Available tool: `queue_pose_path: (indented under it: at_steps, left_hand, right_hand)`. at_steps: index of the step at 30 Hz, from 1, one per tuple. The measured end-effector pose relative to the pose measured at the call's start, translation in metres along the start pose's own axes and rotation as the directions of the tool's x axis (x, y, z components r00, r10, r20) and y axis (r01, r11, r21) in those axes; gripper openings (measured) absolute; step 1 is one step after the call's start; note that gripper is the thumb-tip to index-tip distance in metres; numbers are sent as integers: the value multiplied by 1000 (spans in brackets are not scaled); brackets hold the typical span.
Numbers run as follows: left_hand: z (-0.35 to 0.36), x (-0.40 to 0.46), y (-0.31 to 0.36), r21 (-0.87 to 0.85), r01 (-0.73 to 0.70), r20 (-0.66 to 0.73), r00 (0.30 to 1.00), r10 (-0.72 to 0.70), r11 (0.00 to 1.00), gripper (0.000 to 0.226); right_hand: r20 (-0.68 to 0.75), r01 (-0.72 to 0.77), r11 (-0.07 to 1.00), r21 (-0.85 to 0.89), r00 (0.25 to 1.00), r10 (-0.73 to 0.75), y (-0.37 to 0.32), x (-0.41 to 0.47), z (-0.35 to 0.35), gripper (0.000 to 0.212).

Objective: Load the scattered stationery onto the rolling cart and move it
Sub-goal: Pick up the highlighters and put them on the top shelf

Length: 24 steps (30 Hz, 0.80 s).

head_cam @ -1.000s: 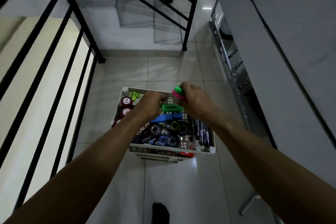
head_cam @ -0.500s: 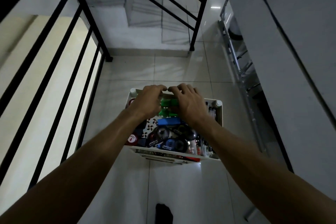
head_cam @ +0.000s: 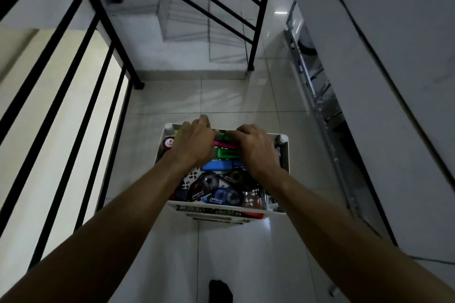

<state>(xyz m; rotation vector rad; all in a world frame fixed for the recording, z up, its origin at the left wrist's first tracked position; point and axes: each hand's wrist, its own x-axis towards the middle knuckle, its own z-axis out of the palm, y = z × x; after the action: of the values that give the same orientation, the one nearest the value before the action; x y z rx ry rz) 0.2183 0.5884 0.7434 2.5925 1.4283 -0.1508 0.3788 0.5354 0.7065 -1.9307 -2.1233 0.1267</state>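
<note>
The white cart [head_cam: 285, 155] stands on the tiled floor [head_cam: 221, 96] between a black railing [head_cam: 73, 76] and a wall, its top tray filled with tape rolls [head_cam: 209, 181] and green, pink and blue holders [head_cam: 225, 152]. Both the left hand [head_cam: 194, 141] and the right hand [head_cam: 253, 146] curl their fingers over the cart's far rim, gripping it.

open floor [head_cam: 221, 101] ahead of white cart [head_cam: 285, 152] | black railing [head_cam: 98, 76] close on left | wall [head_cam: 369, 81] and metal ladder [head_cam: 320, 96] on right | steps [head_cam: 187, 22] block far end
</note>
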Motion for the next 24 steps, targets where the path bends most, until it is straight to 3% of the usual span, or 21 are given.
queue_pose_path:
  at_steps: [3,6,10,12,16,20,24]
  left_hand:
    - [-1,0,4,147,-25,39,999,20,989,46]
    - [-3,-2,3,98,-15,67,998,9,995,49]
    - [-12,-15,-8,-16,-10,19,1000,11,1000,43]
    - [-21,-28,-19,-158,33,-64,997,-44,987,42]
    - [-27,-72,-42,-518,64,-247,943,-221,853,52]
    - [-13,-111,-45,-361,106,-199,962,-187,927,72]
    - [-8,-141,-37,-261,7,-231,970,-70,965,75]
  right_hand:
    - [9,-26,999,-27,1000,27,-5,-1,2,39]
    - [33,-1,1000,-21,999,1,-7,-8,4,43]
    - [80,-71,995,76,995,65,-4,-23,-2,46]
    - [62,-121,987,102,991,115,-2,-34,-6,48]
    - [31,-164,980,116,986,162,-10,-63,-11,49]
    - [43,-130,992,1,991,130,-32,-91,-18,55]
    - [77,-178,983,-38,981,181,-63,-114,-34,67]
